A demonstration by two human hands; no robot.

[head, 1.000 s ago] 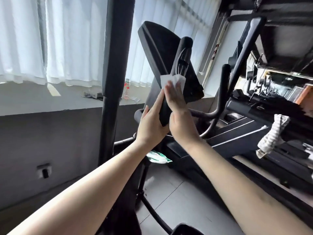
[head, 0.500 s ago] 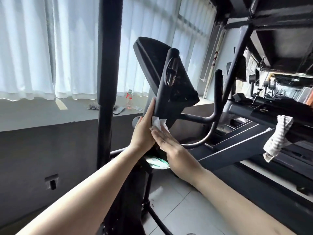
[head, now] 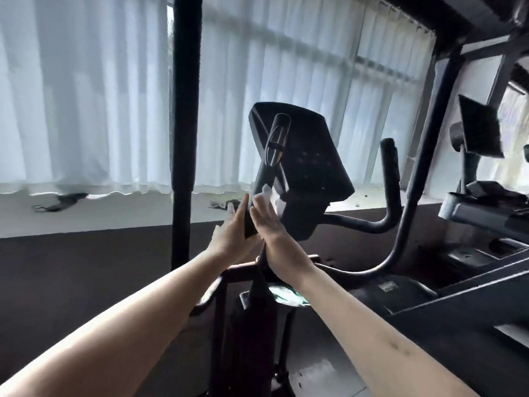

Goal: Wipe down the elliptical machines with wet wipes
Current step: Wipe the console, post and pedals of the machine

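We record the right hand [head: 270, 224] flat with fingers straight, pressing a white wet wipe [head: 267, 192] against the black elliptical handle [head: 276, 143]; the wipe shows just past its fingertips. The left hand [head: 233, 233] lies on the opposite side of that handle, fingers extended and touching it, directly beside the right hand. The console [head: 309, 159] stands above and right of both hands, and a green wipe pack [head: 286, 293] sits below the right wrist.

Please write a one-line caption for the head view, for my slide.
Left hand rests on the handlebar while right hand presses a wipe against it, beside the console.
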